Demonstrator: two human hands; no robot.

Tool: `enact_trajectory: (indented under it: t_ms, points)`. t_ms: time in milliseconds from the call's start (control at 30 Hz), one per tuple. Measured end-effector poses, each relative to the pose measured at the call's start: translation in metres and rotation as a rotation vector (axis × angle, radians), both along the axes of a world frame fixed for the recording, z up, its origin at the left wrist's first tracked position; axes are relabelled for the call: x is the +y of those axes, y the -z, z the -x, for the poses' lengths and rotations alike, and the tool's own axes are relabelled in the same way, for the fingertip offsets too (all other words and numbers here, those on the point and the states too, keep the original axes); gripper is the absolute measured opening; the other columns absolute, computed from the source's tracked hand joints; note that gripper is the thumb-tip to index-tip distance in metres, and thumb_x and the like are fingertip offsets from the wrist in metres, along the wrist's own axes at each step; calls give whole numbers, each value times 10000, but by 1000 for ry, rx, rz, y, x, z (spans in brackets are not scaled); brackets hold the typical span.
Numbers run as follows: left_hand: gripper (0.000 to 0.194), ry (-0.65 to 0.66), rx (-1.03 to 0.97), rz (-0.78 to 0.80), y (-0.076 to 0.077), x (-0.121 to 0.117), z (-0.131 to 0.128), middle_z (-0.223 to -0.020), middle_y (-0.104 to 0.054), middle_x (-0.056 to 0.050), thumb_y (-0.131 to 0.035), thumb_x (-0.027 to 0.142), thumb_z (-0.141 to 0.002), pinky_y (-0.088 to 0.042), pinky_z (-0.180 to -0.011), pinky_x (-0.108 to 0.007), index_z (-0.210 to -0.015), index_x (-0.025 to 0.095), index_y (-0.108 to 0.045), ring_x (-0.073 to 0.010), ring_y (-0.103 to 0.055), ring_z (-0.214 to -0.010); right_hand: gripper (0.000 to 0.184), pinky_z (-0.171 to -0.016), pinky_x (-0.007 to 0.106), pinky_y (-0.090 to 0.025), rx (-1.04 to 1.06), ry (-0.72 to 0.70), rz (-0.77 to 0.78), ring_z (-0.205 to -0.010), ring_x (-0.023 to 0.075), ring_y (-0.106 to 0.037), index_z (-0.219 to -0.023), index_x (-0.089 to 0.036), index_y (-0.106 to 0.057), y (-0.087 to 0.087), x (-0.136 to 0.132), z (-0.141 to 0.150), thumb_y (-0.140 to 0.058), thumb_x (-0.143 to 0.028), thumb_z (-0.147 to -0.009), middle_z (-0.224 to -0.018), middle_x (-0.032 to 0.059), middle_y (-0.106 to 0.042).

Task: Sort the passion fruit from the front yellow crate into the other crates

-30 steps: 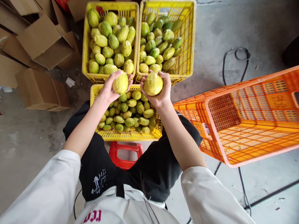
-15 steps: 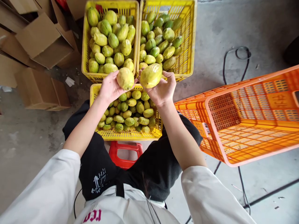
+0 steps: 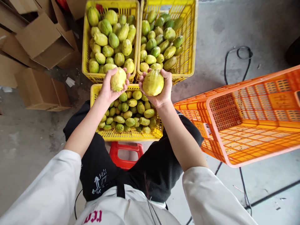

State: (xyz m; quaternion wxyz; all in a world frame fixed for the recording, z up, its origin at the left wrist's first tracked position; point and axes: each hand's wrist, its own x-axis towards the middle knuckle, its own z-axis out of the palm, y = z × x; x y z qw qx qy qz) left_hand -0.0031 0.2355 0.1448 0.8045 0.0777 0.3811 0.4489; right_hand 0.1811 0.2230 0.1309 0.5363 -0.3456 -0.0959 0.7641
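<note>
My left hand (image 3: pixel 108 89) is closed around a pale yellow papaya (image 3: pixel 118 80), thumb on its left side and fingertips showing on its right. A larger yellow-green papaya (image 3: pixel 153 82) rests in my right hand (image 3: pixel 164 95), with the fingers curled round it. Both fruits are held side by side, a little apart, over the far rim of the near yellow crate (image 3: pixel 131 137). That crate holds many smaller green and yellow papayas (image 3: pixel 127 114). Beyond it stand the far left yellow crate (image 3: pixel 84 47) and the far right yellow crate (image 3: pixel 194 40), both with larger papayas in them.
An orange crate (image 3: pixel 217 137) lies tilted at my right with its opening toward me. Cardboard boxes (image 3: pixel 38 89) are piled at the left. A red stool (image 3: pixel 125 164) is between my legs, below the near crate. Black cable (image 3: pixel 226 67) runs across the floor.
Both papayas have been turned in my hands. From half a second ago, the left one moved slightly left, the hands drew farther apart, and my fingers closed more around the fruit.
</note>
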Motion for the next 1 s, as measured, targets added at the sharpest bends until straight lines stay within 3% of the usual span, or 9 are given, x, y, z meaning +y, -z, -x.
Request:
enact_trajectory:
  t_ms: [167, 267, 367, 433, 533, 633, 767, 867, 1000]
  points:
    - [239, -52, 57, 37, -1, 1, 0, -773, -668, -18, -493, 369, -960, -495, -508, -161, -1083, 209, -620, -96, -637, -584, 212, -964, 493, -576, 64, -51, 17, -1074, 228, -664, -912, -272, -581, -2, 0, 3, -612, -449, -800, -828, -12, -678]
    - [262, -35, 40, -25, 0, 1, -2, -776, -656, -14, -458, 398, -977, -488, -522, -155, -1005, 191, -617, -92, -639, -597, 252, -1055, 505, -506, 49, -46, -5, -1200, 247, -606, -906, -279, -608, -3, 0, 2, -635, -483, -759, -875, 1, -705]
    - [389, -50, 57, -78, 0, 0, -2, -833, -688, -50, -399, 510, -973, -574, -681, -251, -1024, 192, -619, -196, -721, -852, 281, -1058, 540, -469, 20, -54, -37, -1307, 273, -542, -897, -290, -623, -3, -1, -1, -572, -526, -754, -972, 14, -733]
    - [404, -41, 42, -119, 0, -1, -2, -918, -716, -80, -336, 475, -975, -589, -832, -328, -1029, 185, -613, -262, -692, -1089, 268, -1016, 547, -498, 29, -37, -58, -1301, 275, -554, -879, -289, -617, -2, -1, -3, -521, -514, -768, -1000, 12, -734]
    - [379, -14, 15, -159, 0, -2, -1, -1036, -730, -92, -280, 373, -991, -567, -932, -345, -1024, 176, -601, -266, -617, -1259, 226, -945, 540, -550, 98, 0, -93, -1277, 284, -574, -877, -300, -608, 1, 1, -6, -566, -486, -755, -992, 12, -727]
    - [396, 5, -20, -177, 0, -2, 0, -1046, -736, -72, -292, 413, -1030, -576, -897, -296, -1050, 183, -614, -218, -662, -1162, 290, -943, 509, -561, 171, -29, -118, -1268, 290, -565, -943, -319, -624, 2, 3, -9, -658, -489, -709, -965, 17, -724]
    - [403, -19, -66, -160, -1, -2, 0, -821, -702, -39, -365, 498, -1024, -568, -785, -191, -915, 198, -611, -123, -689, -865, 306, -983, 499, -555, 171, -41, -80, -1207, 264, -601, -945, -325, -621, 2, 3, -10, -653, -548, -738, -856, -2, -711]
    - [325, -51, -32, -132, 0, -3, 0, -782, -685, -15, -387, 422, -1017, -567, -782, -200, -899, 214, -608, -116, -692, -829, 234, -1010, 505, -543, 103, -7, -58, -1146, 219, -649, -909, -305, -611, 4, 1, -7, -563, -502, -793, -889, -25, -733]
    - [273, -24, 24, -57, 1, -4, -2, -856, -698, -23, -426, 411, -979, -547, -679, -180, -953, 222, -621, -121, -704, -800, 258, -972, 431, -571, 16, -65, -16, -1065, 189, -688, -920, -303, -625, 6, 0, -2, -499, -500, -811, -964, -24, -744]
